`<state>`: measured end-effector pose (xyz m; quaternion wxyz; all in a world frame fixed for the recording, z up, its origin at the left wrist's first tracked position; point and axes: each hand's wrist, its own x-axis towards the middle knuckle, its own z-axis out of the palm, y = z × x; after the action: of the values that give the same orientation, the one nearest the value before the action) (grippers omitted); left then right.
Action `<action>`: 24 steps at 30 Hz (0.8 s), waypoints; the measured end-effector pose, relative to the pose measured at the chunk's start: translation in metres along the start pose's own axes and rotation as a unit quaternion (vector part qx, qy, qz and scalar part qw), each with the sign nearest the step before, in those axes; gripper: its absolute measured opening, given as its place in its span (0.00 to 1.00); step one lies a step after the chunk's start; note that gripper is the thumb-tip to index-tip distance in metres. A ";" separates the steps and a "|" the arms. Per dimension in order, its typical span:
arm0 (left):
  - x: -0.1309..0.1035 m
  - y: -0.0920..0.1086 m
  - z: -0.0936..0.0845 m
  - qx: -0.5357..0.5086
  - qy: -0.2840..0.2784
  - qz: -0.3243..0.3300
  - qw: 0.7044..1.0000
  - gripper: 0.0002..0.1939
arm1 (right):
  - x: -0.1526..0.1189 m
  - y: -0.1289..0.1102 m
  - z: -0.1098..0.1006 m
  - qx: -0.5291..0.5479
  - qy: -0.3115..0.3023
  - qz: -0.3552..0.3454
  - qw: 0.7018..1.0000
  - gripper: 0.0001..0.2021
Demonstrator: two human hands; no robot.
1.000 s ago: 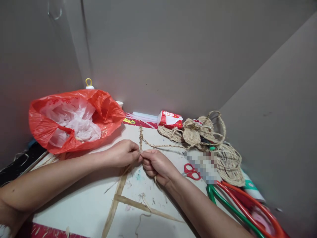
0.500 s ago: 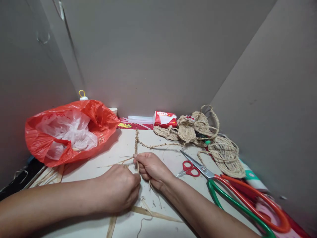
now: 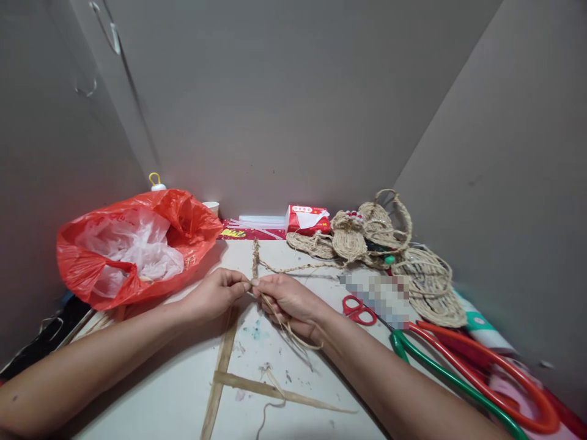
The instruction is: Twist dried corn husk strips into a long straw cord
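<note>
Both hands meet at the lower end of a braided straw cord (image 3: 255,256) that runs toward the back of the white tabletop. My left hand (image 3: 223,292) pinches straw strands close to the braid's end, thumb against forefinger. Right beside it, my right hand (image 3: 287,302) is closed around the cord's end. Loose straw strands (image 3: 293,337) trail below and across the right hand. A thinner twisted cord (image 3: 302,267) branches off to the right from the braid toward several woven straw soles (image 3: 349,239). The exact crossing of strands is hidden by my fingertips.
A red plastic bag (image 3: 87,269) with white plastic inside stands at left. Small red scissors (image 3: 359,310) and large shears with orange and green handles (image 3: 440,360) lie at right. A tissue pack (image 3: 308,219) sits at the back. Flat straw strips (image 3: 284,392) lie in front.
My left hand has moved up and away from the lower strand to the braid's end. Loose strands now hang over my right hand. The view has shifted slightly.
</note>
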<state>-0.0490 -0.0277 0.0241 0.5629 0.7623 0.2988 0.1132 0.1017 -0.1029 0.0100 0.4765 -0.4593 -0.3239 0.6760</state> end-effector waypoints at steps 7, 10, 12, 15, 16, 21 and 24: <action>-0.013 0.001 -0.006 0.058 -0.001 0.011 0.998 0.16 | -0.002 -0.001 0.001 -0.020 -0.013 0.017 1.000 0.11; -0.019 0.002 -0.013 0.079 -0.010 0.013 0.997 0.16 | 0.000 0.002 -0.001 -0.023 -0.007 0.017 1.000 0.10; -0.023 0.003 -0.020 0.116 -0.010 -0.007 0.993 0.17 | 0.001 0.002 -0.003 -0.026 -0.007 0.019 0.999 0.11; -0.027 0.005 -0.029 0.173 0.048 -0.020 0.984 0.16 | 0.002 0.002 -0.005 -0.034 -0.009 0.017 0.999 0.10; -0.027 0.006 -0.029 0.171 0.079 -0.015 0.982 0.17 | 0.002 0.002 -0.005 -0.038 -0.010 0.014 0.999 0.11; -0.013 0.013 -0.004 -0.036 0.053 -0.044 0.997 0.13 | 0.002 0.001 -0.006 -0.069 -0.023 0.002 0.997 0.13; -0.004 0.014 0.012 -0.128 -0.012 -0.096 0.987 0.10 | 0.000 0.000 -0.007 -0.097 -0.028 -0.001 0.995 0.14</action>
<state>-0.0419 -0.0418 0.0337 0.6676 0.6531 0.3470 0.0861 0.1084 -0.1024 0.0073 0.4211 -0.4843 -0.4014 0.6534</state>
